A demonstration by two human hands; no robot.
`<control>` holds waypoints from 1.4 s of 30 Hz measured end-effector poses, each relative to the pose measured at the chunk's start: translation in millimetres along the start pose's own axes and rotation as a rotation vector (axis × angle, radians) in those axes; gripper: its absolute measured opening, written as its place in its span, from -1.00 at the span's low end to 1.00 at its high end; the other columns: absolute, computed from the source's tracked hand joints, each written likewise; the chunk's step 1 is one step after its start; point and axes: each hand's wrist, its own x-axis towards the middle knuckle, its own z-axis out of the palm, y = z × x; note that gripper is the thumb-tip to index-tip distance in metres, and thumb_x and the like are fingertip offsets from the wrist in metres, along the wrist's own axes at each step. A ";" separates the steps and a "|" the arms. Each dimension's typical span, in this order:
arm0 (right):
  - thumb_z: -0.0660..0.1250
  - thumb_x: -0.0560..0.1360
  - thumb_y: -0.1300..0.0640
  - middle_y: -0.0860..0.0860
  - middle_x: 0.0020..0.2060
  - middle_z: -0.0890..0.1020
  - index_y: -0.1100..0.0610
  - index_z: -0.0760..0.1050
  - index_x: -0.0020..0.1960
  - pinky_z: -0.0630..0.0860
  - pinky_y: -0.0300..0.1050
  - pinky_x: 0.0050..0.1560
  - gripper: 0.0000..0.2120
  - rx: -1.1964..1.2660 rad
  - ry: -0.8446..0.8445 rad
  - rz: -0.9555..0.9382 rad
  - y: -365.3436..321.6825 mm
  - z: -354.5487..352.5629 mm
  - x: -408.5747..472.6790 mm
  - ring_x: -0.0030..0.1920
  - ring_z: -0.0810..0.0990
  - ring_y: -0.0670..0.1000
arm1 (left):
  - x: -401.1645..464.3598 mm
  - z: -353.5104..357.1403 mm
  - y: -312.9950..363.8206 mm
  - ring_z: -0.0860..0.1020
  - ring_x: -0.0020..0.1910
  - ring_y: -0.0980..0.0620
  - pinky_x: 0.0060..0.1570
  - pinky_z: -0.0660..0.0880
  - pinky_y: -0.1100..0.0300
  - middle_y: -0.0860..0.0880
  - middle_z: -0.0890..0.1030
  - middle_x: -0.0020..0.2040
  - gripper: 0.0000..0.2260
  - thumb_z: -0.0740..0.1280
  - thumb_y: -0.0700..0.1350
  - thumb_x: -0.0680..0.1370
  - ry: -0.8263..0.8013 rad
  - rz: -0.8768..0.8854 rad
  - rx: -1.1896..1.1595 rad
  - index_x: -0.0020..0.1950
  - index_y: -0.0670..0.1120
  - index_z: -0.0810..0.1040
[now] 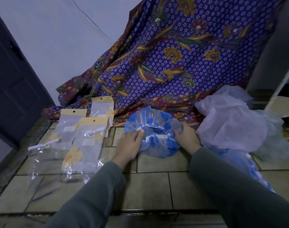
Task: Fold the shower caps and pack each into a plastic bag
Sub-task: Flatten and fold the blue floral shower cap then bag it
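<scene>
A blue-flowered clear shower cap (pixel 152 119) lies on the tiled floor (pixel 153 186) with its white elastic opening facing up. My left hand (pixel 129 143) pinches the elastic rim on the left side. My right hand (pixel 186 137) grips the cap's right edge, fingers curled into the plastic. Several clear plastic bags with yellow headers (pixel 84 137) lie spread on the floor to the left. A heap of pale shower caps (pixel 231 124) sits to the right. Another blue-flowered cap (pixel 242 163) lies partly under my right sleeve.
A purple batik cloth (pixel 173 63) hangs down from the back and spills onto the floor behind the cap. A dark door (pixel 10 79) stands at the left. A pale board (pixel 278 102) leans at the far right.
</scene>
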 end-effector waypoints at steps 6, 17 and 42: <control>0.24 0.55 0.12 0.12 -0.04 0.60 0.15 0.41 0.13 0.42 -0.12 -0.07 -0.82 0.035 -0.050 -0.159 3.6 -2.0 12.1 -0.04 0.58 0.14 | -15.8 -4.6 7.5 0.25 0.42 0.05 0.38 0.22 0.03 0.03 0.33 0.44 -0.36 0.02 0.49 0.41 0.090 0.179 -0.041 0.33 0.18 0.43; 0.33 0.45 0.11 0.11 0.31 0.30 0.06 0.31 0.35 0.31 0.07 0.24 -0.51 -0.036 0.335 -0.460 -22.7 9.9 -1.2 0.31 0.30 0.12 | -3.5 -7.1 13.4 0.52 -0.17 0.04 -0.15 0.42 0.03 0.13 0.48 -0.29 -0.56 0.17 0.45 0.36 0.227 0.152 0.101 -0.23 0.08 0.41; 0.44 0.38 0.01 -0.09 0.07 0.46 -0.11 0.46 0.12 0.35 -0.07 0.11 -0.66 -0.431 -0.378 -0.721 -20.3 0.2 6.3 0.10 0.41 -0.05 | 3.6 -23.6 2.4 0.45 -0.14 -0.01 -0.18 0.41 0.12 0.01 0.53 -0.12 -0.78 0.33 0.09 0.48 0.182 0.536 0.380 -0.17 -0.05 0.61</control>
